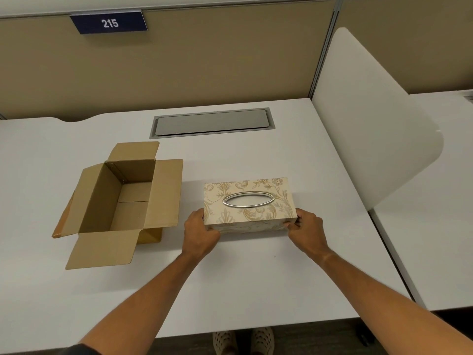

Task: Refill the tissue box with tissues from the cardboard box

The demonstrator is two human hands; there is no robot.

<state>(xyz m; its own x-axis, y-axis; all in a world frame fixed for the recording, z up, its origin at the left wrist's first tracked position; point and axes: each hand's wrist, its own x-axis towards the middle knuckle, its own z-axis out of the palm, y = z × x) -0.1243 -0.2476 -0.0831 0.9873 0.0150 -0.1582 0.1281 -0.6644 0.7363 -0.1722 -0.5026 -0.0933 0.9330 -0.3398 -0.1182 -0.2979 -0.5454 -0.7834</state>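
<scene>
Squarely on each end of the oblong, floral-patterned tissue box (249,204), left hand (201,233) and right hand (308,231), both clamped.

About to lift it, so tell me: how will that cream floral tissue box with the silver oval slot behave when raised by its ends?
The cream floral tissue box looks rigid, with crisp straight edges, so it should not flex. Its smooth finish may be slippery; the left hand and right hand pinch only its near corners. Low and wide, it seems unlikely to tip.

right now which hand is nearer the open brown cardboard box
Left. The left hand grips the patterned tissue box's end facing the open brown cardboard box; the right hand grips the far end.
</scene>
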